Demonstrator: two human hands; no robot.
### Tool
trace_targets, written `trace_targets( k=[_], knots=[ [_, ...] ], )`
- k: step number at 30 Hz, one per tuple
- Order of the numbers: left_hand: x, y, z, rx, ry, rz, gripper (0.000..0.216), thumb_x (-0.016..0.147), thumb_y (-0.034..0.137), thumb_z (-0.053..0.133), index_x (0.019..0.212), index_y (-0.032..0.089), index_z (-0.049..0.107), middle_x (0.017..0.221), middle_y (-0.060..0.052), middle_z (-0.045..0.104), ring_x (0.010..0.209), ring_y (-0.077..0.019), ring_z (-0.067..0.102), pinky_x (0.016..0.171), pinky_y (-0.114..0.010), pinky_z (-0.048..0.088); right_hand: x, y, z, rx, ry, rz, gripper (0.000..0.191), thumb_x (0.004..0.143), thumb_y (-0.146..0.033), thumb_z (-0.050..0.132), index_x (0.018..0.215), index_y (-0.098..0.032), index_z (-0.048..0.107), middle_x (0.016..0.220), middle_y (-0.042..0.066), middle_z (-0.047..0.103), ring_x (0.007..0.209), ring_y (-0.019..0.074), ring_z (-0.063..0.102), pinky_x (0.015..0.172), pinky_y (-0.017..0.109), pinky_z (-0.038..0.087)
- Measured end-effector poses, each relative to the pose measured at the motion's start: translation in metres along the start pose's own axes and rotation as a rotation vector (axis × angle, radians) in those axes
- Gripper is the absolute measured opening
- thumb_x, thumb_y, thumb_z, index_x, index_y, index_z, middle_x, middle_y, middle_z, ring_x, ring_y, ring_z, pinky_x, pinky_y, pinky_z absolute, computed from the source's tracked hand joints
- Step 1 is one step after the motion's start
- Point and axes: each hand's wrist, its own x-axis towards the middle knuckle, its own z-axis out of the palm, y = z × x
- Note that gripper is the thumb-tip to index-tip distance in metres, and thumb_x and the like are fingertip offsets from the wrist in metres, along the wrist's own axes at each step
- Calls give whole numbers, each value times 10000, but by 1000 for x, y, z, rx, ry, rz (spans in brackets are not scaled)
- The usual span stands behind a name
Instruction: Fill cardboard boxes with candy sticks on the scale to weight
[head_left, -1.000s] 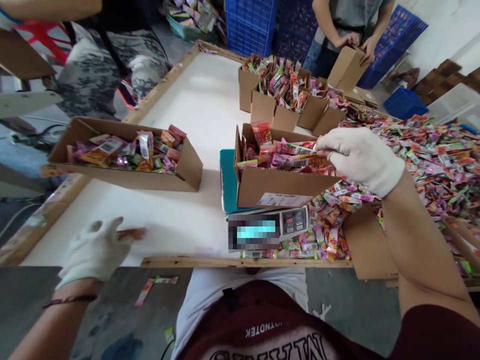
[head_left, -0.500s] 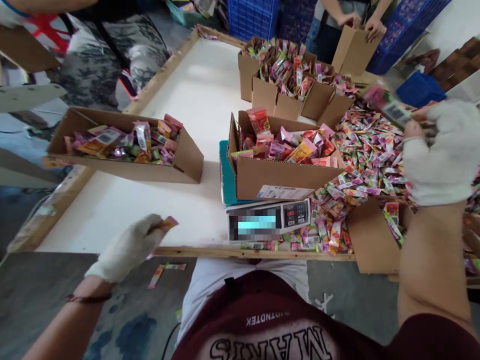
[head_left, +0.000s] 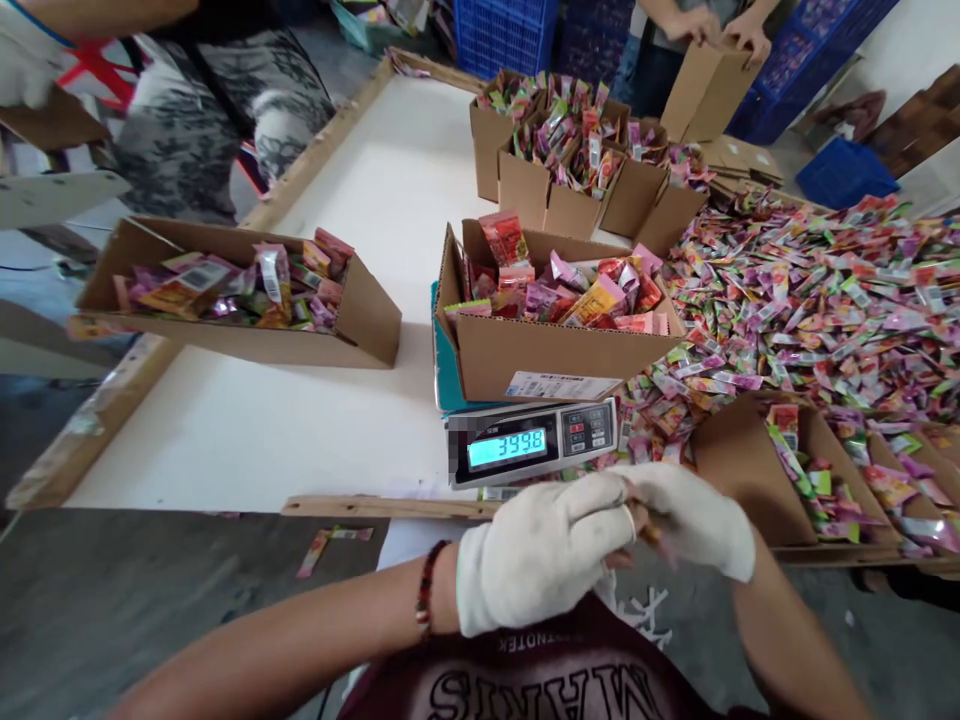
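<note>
In front of my shirt, just past the table's front edge, my left hand [head_left: 551, 550] and my right hand [head_left: 694, 515] meet, both in white gloves. Their fingers are closed together around a small snack packet [head_left: 657, 540], mostly hidden by the gloves. Beyond them stands a digital scale [head_left: 442, 365] with lit digits on its display. An open cardboard box [head_left: 555, 350] full of pink, red and yellow snack packets rests on the scale. Loose snack packets [head_left: 757, 310] are heaped on the table to the right.
Another filled box [head_left: 367, 320] stands at the left of the white table [head_left: 360, 150]. Several filled boxes [head_left: 525, 190] are grouped at the back, more boxes [head_left: 742, 460] at front right. One co-worker's hands [head_left: 724, 35] hold a carton [head_left: 705, 95]; another person sits at left.
My left hand has moved right from the table's left front, and my right hand has come down and inward from above the heap. They now meet near the front edge.
</note>
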Motion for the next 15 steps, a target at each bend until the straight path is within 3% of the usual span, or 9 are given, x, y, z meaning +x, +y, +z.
trace_targets(
  k=[4, 5, 7, 9, 11, 13, 15],
  knots=[
    [38, -19, -52, 495, 145, 178, 425, 909, 228, 685, 1299, 134, 548, 1321, -157, 633, 1207, -257, 621, 983, -420, 585, -46, 32, -39, -523, 441, 404, 415, 972, -278, 469, 1375, -214, 543, 1205, 148, 692, 1041, 277, 680, 886, 395, 551],
    [50, -26, -64, 622, 133, 151, 463, 904, 258, 692, 1323, 130, 541, 1327, -165, 630, 1215, -287, 614, 992, -468, 568, -60, 40, -47, -684, 530, 528, 501, 969, -327, 491, 1445, -170, 486, 1265, 192, 659, 1097, 319, 664, 909, 436, 541],
    [71, -38, -80, 833, -42, -22, 400, 929, 253, 624, 1303, 124, 563, 1228, -163, 669, 1119, -306, 647, 910, -482, 557, -87, 54, -55, -938, 609, 779, 664, 948, -462, 534, 1494, -98, 436, 1292, 254, 622, 1131, 393, 640, 899, 493, 526],
    [81, -46, -85, 936, -269, -188, 292, 939, 178, 529, 1217, 138, 609, 1042, -123, 702, 947, -270, 674, 789, -415, 526, -111, 64, -54, -1029, 571, 1017, 714, 940, -563, 515, 1451, -66, 485, 1212, 267, 648, 1055, 412, 660, 823, 485, 523],
    [80, -49, -85, 937, -419, -220, 247, 912, 115, 492, 1100, 166, 644, 864, -69, 685, 806, -229, 654, 704, -358, 466, -129, 70, -46, -976, 457, 1192, 640, 958, -573, 465, 1357, -85, 573, 1113, 241, 690, 952, 383, 688, 748, 439, 505],
    [69, -48, -89, 900, -460, -171, 214, 896, 109, 491, 1003, 186, 660, 769, -42, 660, 749, -215, 626, 670, -343, 422, -139, 72, -38, -883, 353, 1284, 530, 977, -542, 432, 1258, -145, 644, 1040, 195, 727, 872, 339, 706, 691, 391, 474],
    [50, -45, -99, 858, -417, -101, 206, 892, 124, 472, 911, 194, 665, 726, -37, 656, 697, -216, 593, 646, -352, 393, -143, 69, -35, -849, 307, 1284, 444, 993, -493, 416, 1172, -193, 689, 989, 150, 749, 825, 294, 712, 649, 349, 437]
  ],
)
